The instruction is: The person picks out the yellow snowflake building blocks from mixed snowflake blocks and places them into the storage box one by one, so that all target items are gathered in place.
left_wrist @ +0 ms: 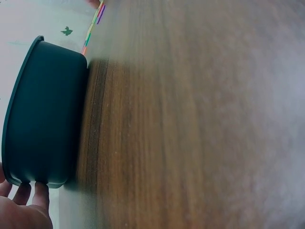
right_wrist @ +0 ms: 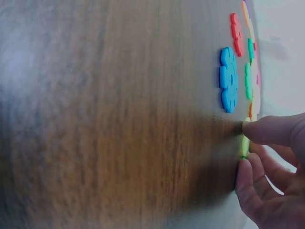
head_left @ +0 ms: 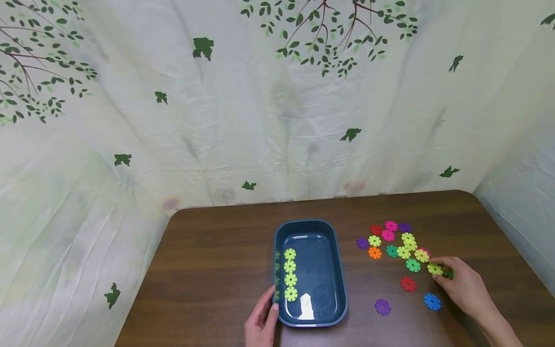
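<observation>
My left hand holds the left rim of a dark blue tray, fingertips against its outer wall in the left wrist view. Inside the tray, several yellow flower-shaped discs form a column along the left side. Over at the right, my right hand pinches another yellow flower-shaped disc between thumb and fingers, low at the table. A dark green disc is partly hidden by that hand. Closest to it lie a blue disc and a green disc.
Loose discs in several colours spread right of the tray, among them a red disc, an orange disc and a purple disc. Some yellow ones overlap. The brown wooden table meets a leaf-patterned cloth behind.
</observation>
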The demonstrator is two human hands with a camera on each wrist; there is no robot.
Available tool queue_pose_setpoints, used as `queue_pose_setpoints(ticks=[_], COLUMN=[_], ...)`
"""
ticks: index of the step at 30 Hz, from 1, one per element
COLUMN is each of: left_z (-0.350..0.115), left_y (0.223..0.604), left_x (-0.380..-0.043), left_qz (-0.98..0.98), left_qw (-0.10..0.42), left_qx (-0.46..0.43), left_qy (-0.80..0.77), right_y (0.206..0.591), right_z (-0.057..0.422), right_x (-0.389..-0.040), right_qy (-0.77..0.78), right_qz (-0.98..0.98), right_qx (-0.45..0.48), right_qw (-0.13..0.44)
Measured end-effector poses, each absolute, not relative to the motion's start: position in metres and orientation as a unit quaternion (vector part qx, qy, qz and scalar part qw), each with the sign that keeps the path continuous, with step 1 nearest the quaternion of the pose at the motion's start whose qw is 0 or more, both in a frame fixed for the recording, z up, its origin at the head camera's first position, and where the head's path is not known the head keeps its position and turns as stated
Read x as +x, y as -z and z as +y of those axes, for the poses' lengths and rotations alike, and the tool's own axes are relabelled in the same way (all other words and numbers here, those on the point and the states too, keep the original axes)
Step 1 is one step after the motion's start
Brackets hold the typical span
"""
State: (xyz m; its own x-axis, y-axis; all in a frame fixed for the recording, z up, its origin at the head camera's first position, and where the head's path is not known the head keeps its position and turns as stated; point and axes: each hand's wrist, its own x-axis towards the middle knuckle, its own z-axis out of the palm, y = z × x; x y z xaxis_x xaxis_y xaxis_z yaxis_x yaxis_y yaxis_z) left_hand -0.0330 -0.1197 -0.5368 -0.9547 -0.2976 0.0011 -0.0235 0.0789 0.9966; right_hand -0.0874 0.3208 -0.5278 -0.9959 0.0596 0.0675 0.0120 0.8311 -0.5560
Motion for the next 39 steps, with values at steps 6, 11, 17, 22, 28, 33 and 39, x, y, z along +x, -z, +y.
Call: queue_pose_setpoints(ticks=[6, 11, 17, 22, 28, 33, 39], left_z=[-0.1198, -0.1199, -0.1201, -0.1199, -0.1196, -0.1194, -0.1199], left_y=[0.5369, 0.5355, 0.5346, 0.5361, 0.5358, 0.5330, 0.5330], left_x=[-0.0335, -0.0343, -0.0348, -0.0337, -0.0337, -0.0346, -0.0337], left_qz=[-0.734, -0.735, -0.737, -0.732, -0.737, -0.737, -0.738], left_qw=[0.097, 0.093, 0.086, 0.089, 0.090, 0.077, 0.075], left_qx=[0.116, 0.121, 0.129, 0.114, 0.118, 0.131, 0.132], left_qy=[0.662, 0.661, 0.658, 0.666, 0.660, 0.659, 0.658], right_y=[0.5285, 0.5294, 0.5325, 0.5337, 0.5318, 0.5301, 0.5311], right_z=[0.3217, 0.3208, 0.3191, 0.3187, 0.3184, 0.3192, 0.3205], right_x=[-0.0871, -0.0865, -0.0863, -0.0861, -0.0863, -0.0843, -0.0822], right_qy=[-0.292, -0.292, -0.286, -0.281, -0.281, -0.287, -0.289], right_qz=[-0.956, -0.955, -0.956, -0.956, -0.956, -0.954, -0.952], right_qx=[-0.022, -0.029, -0.024, -0.018, -0.010, -0.012, -0.030], right_qw=[0.031, 0.038, 0.064, 0.077, 0.081, 0.087, 0.091])
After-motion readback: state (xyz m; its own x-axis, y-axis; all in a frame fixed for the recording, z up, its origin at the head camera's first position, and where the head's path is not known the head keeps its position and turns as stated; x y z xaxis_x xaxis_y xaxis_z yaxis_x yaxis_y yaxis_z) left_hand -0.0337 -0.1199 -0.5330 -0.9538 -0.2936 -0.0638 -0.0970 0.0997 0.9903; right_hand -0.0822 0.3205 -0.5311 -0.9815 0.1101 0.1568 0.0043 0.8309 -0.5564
